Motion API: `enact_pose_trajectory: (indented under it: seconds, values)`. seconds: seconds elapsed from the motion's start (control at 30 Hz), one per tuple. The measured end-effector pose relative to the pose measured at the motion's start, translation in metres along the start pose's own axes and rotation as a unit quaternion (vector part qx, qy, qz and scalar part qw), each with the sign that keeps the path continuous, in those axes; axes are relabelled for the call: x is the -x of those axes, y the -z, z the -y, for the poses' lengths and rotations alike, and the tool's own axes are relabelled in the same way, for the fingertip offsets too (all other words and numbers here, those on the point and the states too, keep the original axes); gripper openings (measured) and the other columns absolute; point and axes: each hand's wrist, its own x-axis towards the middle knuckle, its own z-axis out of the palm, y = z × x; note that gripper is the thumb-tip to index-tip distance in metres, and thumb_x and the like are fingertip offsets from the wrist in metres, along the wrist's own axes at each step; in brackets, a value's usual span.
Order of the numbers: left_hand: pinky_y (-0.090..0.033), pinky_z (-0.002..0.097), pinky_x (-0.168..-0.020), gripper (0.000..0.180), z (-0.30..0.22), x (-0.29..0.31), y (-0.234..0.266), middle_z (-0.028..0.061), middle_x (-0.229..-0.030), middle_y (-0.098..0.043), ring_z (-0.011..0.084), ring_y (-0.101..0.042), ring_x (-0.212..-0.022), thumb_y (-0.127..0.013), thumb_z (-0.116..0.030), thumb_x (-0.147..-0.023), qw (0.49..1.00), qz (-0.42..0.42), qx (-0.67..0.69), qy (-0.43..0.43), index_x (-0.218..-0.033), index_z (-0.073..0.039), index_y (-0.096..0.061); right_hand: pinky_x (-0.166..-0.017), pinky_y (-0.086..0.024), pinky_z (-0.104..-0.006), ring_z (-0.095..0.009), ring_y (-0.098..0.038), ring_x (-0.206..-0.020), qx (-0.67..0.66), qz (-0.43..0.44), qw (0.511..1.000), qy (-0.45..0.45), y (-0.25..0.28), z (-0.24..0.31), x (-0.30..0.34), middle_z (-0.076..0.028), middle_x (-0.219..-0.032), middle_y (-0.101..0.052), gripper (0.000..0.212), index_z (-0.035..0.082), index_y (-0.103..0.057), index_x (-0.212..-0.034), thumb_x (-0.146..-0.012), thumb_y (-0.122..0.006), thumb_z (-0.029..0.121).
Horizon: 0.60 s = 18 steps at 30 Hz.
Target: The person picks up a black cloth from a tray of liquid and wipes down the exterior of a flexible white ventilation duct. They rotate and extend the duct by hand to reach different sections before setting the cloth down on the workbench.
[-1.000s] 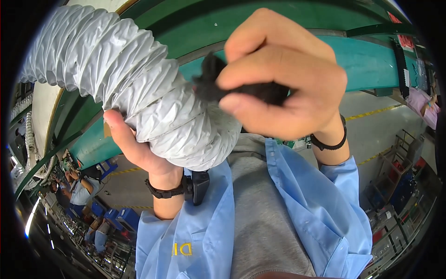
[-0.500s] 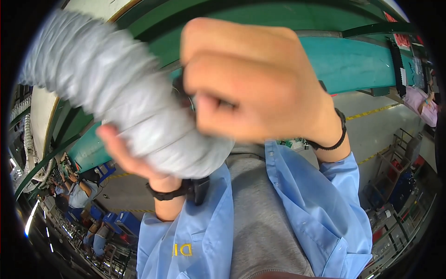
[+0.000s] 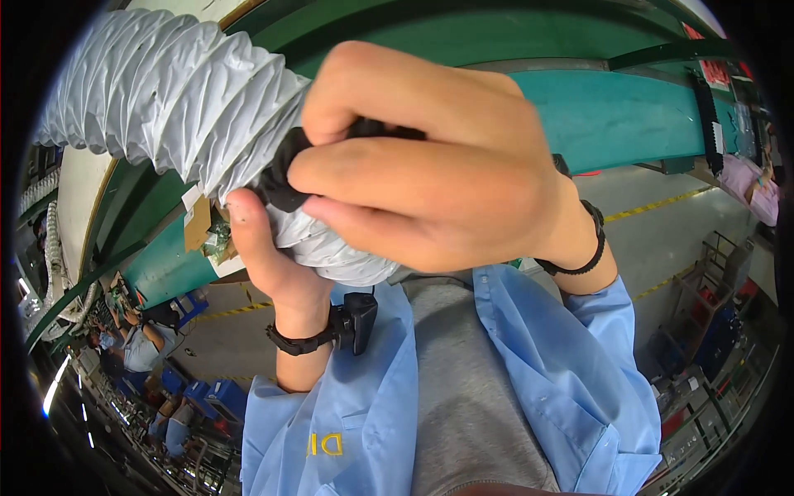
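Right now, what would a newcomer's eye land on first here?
Most likely the pale grey ribbed hose, sweeping from the upper left toward the middle. Next, the right hand, large at the centre, pinching a soft black item over the hose. Lower left of that, the left hand holds the hose, thumb showing.

A long, flat, teal-green counter [image 3: 616, 116] runs from side to side, with a narrow grey strip [image 3: 542, 64] along its far edge. On its left stretch, by the near edge, a flat brown cardboard piece [image 3: 197, 226] and a small, unclear green item [image 3: 217, 238] appear to lie. A black ribbed strip [image 3: 706, 107] crosses near its right end.
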Motion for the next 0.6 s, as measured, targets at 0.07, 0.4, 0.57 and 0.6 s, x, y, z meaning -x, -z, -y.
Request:
enact_pose_trajectory:
  seconds: [0.07,0.4,0.57,0.6]
  values:
    - [-0.041,0.0429,-0.110,0.073,-0.002,0.008,0.001,0.0169,-0.142,-0.056,0.0275,-0.054,-0.130,-0.041,-0.059,-0.102,1.000,-0.006,-0.019,-0.015,-0.144,0.000,-0.048,-0.048,-0.042,-0.0344,-0.022,-0.054,-0.058,0.010,0.012,1.000,0.007,0.002,0.005,-0.003,-0.003,-0.078,-0.053,0.015,0.006,-0.059,-0.071,-0.065,-0.073,0.006]
    - [-0.041,0.0439,-0.113,0.072,0.006,0.004,0.026,0.0199,-0.147,-0.054,0.0303,-0.053,-0.133,-0.052,-0.048,-0.100,0.999,0.012,0.005,-0.032,-0.149,0.003,-0.044,-0.045,-0.038,-0.0337,-0.021,-0.049,-0.055,0.073,0.150,0.986,-0.017,0.019,0.009,-0.014,-0.002,-0.080,-0.054,0.022,0.007,-0.057,-0.074,-0.058,-0.069,-0.001]
    - [-0.040,0.0448,-0.114,0.073,-0.001,0.005,0.029,0.0203,-0.148,-0.053,0.0316,-0.054,-0.134,-0.054,-0.048,-0.100,0.987,-0.136,-0.058,-0.066,-0.150,0.004,-0.043,-0.045,-0.037,-0.0340,-0.021,-0.048,-0.054,0.100,0.147,0.984,0.029,0.023,-0.005,-0.016,-0.002,-0.081,-0.053,0.022,0.008,-0.057,-0.075,-0.058,-0.070,0.000]
    - [-0.038,0.0471,-0.116,0.076,-0.003,0.004,0.030,0.0199,-0.149,-0.052,0.0321,-0.052,-0.136,-0.048,-0.053,-0.100,0.992,-0.099,-0.042,-0.064,-0.152,0.002,-0.041,-0.045,-0.037,-0.0340,-0.021,-0.048,-0.054,0.090,0.146,0.985,0.033,0.023,-0.008,-0.017,-0.002,-0.081,-0.053,0.022,0.008,-0.057,-0.075,-0.059,-0.070,0.000]
